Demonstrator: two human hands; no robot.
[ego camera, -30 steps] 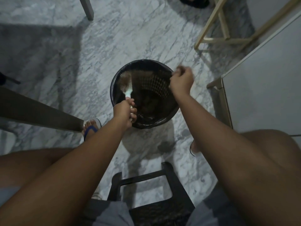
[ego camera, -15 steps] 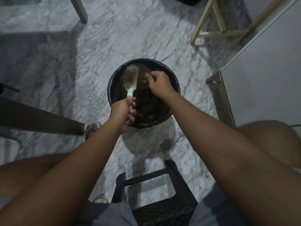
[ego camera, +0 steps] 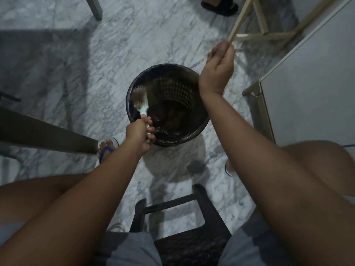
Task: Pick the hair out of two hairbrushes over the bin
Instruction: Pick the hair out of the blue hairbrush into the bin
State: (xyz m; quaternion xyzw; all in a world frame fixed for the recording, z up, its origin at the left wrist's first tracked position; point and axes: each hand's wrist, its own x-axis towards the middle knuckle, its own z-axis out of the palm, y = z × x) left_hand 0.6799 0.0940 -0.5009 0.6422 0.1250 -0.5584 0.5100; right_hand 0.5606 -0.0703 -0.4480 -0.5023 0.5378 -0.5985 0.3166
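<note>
One hairbrush [ego camera: 143, 108] hangs over the bin [ego camera: 178, 91] at the 9 o'clock side of its mouth. Its bristles are matted with hair [ego camera: 139, 94], and the left hand [ego camera: 139, 132] curls its fingers round the pale handle. The right hand [ego camera: 219, 64] is raised beyond the rim at 1 o'clock with its fingertips pinched together; blur hides whether they hold anything.

Single head-worn view — wide-angle, facing steeply down from seated height, forearms [ego camera: 249, 160] near, bin [ego camera: 178, 89] on floor [ego camera: 134, 35] mid-frame, farther off.

Left hand [ego camera: 139, 131] gripping hairbrush [ego camera: 141, 101] over bin [ego camera: 198, 129], right hand [ego camera: 219, 68] raised, fingertips pinched together
</note>
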